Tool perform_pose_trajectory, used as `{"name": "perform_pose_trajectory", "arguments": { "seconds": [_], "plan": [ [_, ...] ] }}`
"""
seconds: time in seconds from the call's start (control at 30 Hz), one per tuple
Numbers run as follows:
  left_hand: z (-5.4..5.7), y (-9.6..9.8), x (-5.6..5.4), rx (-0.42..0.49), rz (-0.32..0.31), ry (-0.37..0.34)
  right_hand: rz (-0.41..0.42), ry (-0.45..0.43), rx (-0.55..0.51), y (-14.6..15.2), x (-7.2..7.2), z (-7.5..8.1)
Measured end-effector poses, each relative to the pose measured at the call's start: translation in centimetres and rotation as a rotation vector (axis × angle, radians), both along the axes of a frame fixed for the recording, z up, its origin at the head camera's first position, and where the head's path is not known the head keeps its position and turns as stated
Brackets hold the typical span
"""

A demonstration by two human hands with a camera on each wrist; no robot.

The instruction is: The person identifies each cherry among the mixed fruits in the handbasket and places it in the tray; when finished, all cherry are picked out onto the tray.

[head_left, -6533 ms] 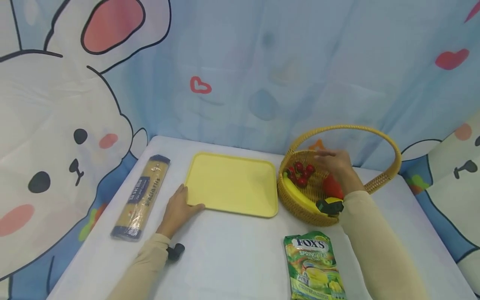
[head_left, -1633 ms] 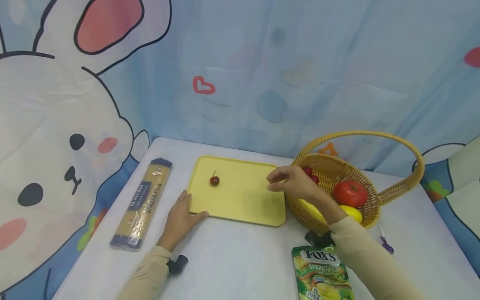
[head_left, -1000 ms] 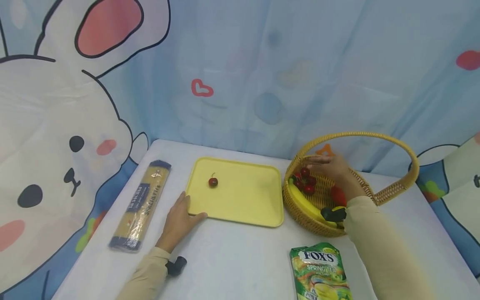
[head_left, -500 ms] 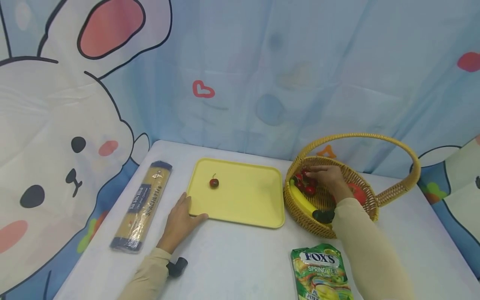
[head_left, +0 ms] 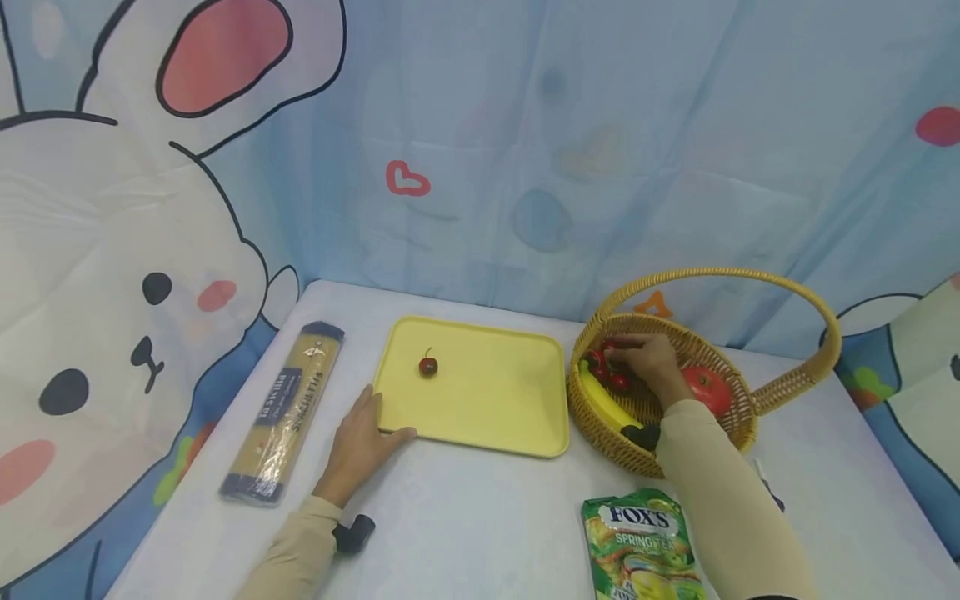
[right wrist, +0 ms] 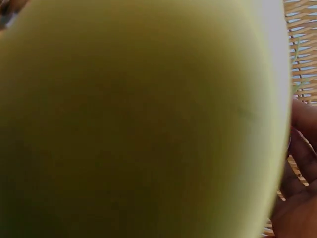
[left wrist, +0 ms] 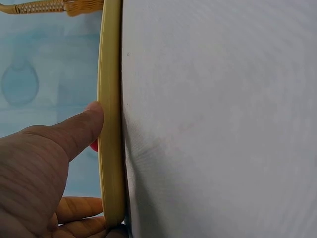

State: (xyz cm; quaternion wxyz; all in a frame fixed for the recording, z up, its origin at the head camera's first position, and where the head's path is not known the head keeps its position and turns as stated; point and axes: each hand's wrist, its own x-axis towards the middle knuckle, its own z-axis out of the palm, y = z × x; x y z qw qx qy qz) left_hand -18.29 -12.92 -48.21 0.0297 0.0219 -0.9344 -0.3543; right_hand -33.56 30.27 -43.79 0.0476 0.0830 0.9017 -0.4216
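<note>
Two hands were at work above a white table (head_left: 465, 517). The left hand (head_left: 360, 446) was spread wide, its fingers extended along the left side of a single yellow tray (head_left: 487, 387) and its thumb against the near edge, so that it touched the tray's near left corner; the left wrist view showed the thumb tip at the rim. The right hand (head_left: 652, 362) reached into one wicker basket (head_left: 611, 446), its fingertips at a cluster of red cherries (head_left: 600, 375); whether they pinched a cherry could not be told, a blurred yellow surface (right wrist: 148, 124) covering most of the right wrist view. One cherry (head_left: 428, 367), stem upward, lay on the left part of the tray. At least three more were visible in the basket, the rest partly hidden by the hand. Beside them lay one banana (head_left: 606, 404), and toward the right wall one round red fruit (head_left: 707, 390). The basket stood just right of the tray. Farther out were one spaghetti packet (head_left: 285, 417), left of the tray, and one green FOX'S bag (head_left: 643, 546), in front of the basket. One thin object (head_left: 771, 492) was partly hidden behind the right sleeve (head_left: 720, 492).
</note>
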Motion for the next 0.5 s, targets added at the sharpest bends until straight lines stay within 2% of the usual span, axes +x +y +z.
{"name": "perform_pose_trajectory", "arguments": {
  "seconds": [0.13, 0.27, 0.4, 0.5],
  "plan": [
    [-0.2, 0.1, 0.1, 0.002, -0.003, -0.01, 0.028, 0.06, 0.022, 0.5, 0.6, 0.4],
    [-0.2, 0.0, 0.1, -0.004, -0.007, -0.011, 0.069, 0.099, 0.048, 0.7, 1.0, 2.3],
    [-0.1, -0.2, 0.0, -0.007, -0.007, -0.007, 0.116, 0.117, -0.002, 0.8, 1.5, 4.2],
    [0.0, -0.2, 0.1, -0.006, -0.007, -0.019, 0.141, 0.119, 0.0, 1.0, 2.4, 5.2]
  ]
}}
